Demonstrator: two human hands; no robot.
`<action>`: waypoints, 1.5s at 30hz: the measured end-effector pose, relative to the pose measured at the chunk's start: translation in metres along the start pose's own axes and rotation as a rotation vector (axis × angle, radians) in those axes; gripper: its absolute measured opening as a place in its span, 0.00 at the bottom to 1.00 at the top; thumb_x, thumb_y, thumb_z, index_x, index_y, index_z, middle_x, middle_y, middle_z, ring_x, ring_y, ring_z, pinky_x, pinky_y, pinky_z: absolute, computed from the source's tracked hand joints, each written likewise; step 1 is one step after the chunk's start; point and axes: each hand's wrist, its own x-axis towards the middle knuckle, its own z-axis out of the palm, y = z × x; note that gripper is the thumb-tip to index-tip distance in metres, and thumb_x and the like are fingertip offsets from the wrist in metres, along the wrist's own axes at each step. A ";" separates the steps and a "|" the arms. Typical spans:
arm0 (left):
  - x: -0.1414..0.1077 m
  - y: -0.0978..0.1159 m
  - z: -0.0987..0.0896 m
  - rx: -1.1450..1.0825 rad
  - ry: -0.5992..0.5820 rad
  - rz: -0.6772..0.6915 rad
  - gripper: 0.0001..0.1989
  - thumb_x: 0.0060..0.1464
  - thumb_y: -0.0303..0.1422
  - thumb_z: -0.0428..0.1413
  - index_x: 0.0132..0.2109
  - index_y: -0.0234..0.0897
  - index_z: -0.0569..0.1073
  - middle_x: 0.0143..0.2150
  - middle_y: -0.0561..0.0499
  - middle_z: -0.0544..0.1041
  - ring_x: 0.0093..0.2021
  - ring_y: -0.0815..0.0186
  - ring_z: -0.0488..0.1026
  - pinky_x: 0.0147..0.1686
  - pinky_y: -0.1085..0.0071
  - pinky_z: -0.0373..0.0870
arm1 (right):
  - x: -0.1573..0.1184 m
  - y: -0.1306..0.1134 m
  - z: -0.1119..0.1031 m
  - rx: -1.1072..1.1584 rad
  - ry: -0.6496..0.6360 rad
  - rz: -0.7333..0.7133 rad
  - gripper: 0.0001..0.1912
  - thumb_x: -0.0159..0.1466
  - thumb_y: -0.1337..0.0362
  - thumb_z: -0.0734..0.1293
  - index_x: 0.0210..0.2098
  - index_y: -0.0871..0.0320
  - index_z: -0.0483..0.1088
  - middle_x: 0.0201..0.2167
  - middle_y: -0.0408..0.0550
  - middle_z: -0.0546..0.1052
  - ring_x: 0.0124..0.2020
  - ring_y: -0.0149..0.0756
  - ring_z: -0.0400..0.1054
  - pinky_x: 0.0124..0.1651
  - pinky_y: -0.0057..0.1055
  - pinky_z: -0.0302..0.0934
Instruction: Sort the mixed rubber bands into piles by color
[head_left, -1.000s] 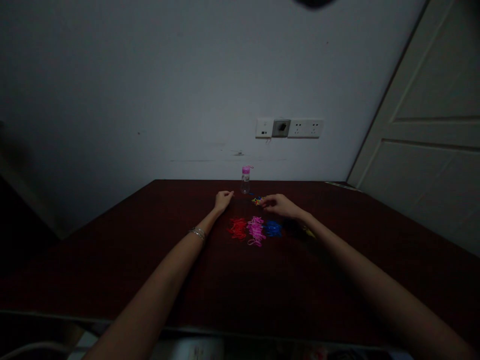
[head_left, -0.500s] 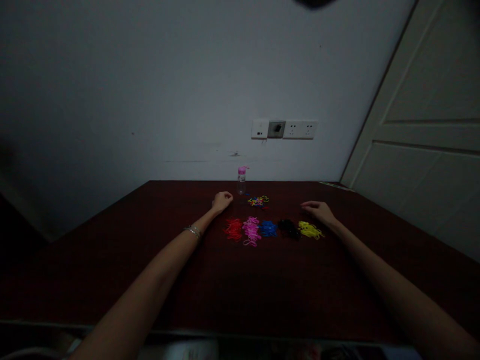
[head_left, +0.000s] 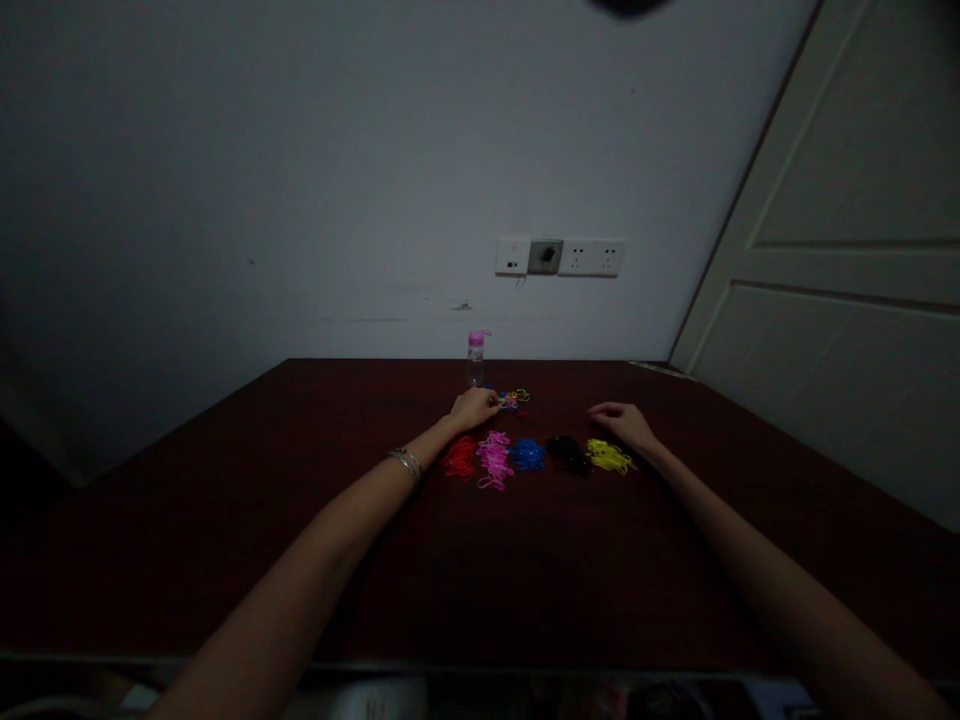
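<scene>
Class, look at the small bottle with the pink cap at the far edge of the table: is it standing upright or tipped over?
Upright. The bottle stands on its base on the table, pink cap on top.

1. We can't tell if the left hand [head_left: 474, 408] actually pinches anything from the mixed bands [head_left: 514, 400] — too small and dim.
2. The right hand [head_left: 621, 422] lies flat by the yellow pile [head_left: 609, 457]; whether they touch is unclear.
3. The bottle [head_left: 475, 358] label is unreadable.
4. Both arms are cut off at the bottom edge — elbows unseen.
</scene>
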 end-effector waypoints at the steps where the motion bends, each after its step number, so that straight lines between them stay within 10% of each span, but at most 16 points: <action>1: 0.001 0.002 0.001 0.013 0.002 -0.011 0.08 0.46 0.35 0.57 0.35 0.40 0.77 0.33 0.49 0.76 0.35 0.64 0.70 0.34 0.75 0.62 | 0.000 0.000 0.000 -0.007 -0.001 0.001 0.14 0.48 0.61 0.64 0.31 0.61 0.75 0.26 0.47 0.77 0.27 0.35 0.69 0.30 0.27 0.59; 17: 0.012 -0.003 -0.015 -0.201 0.066 0.051 0.10 0.46 0.31 0.55 0.34 0.32 0.79 0.28 0.49 0.76 0.28 0.70 0.67 0.31 0.75 0.61 | -0.002 -0.005 0.000 0.010 0.019 0.004 0.14 0.48 0.60 0.65 0.30 0.60 0.76 0.27 0.48 0.78 0.30 0.37 0.70 0.33 0.29 0.61; 35: -0.014 0.148 0.040 -0.011 -0.301 0.530 0.11 0.50 0.35 0.53 0.39 0.40 0.77 0.36 0.50 0.77 0.33 0.69 0.71 0.32 0.77 0.63 | -0.004 -0.005 -0.003 0.151 0.033 -0.012 0.14 0.46 0.62 0.64 0.29 0.63 0.75 0.27 0.50 0.77 0.29 0.36 0.68 0.34 0.29 0.61; 40: -0.005 0.134 0.032 -0.013 -0.272 0.515 0.12 0.50 0.36 0.53 0.40 0.39 0.77 0.36 0.51 0.77 0.34 0.69 0.70 0.34 0.77 0.63 | -0.007 -0.009 -0.003 0.158 0.028 0.030 0.16 0.46 0.60 0.64 0.29 0.64 0.75 0.24 0.49 0.76 0.25 0.34 0.66 0.29 0.28 0.59; 45: 0.012 0.076 0.016 -0.085 -0.115 0.321 0.14 0.50 0.37 0.52 0.37 0.35 0.77 0.32 0.49 0.77 0.30 0.70 0.69 0.33 0.76 0.63 | -0.008 -0.011 -0.002 0.145 0.016 0.082 0.19 0.45 0.59 0.65 0.32 0.65 0.75 0.21 0.47 0.74 0.21 0.32 0.64 0.24 0.27 0.56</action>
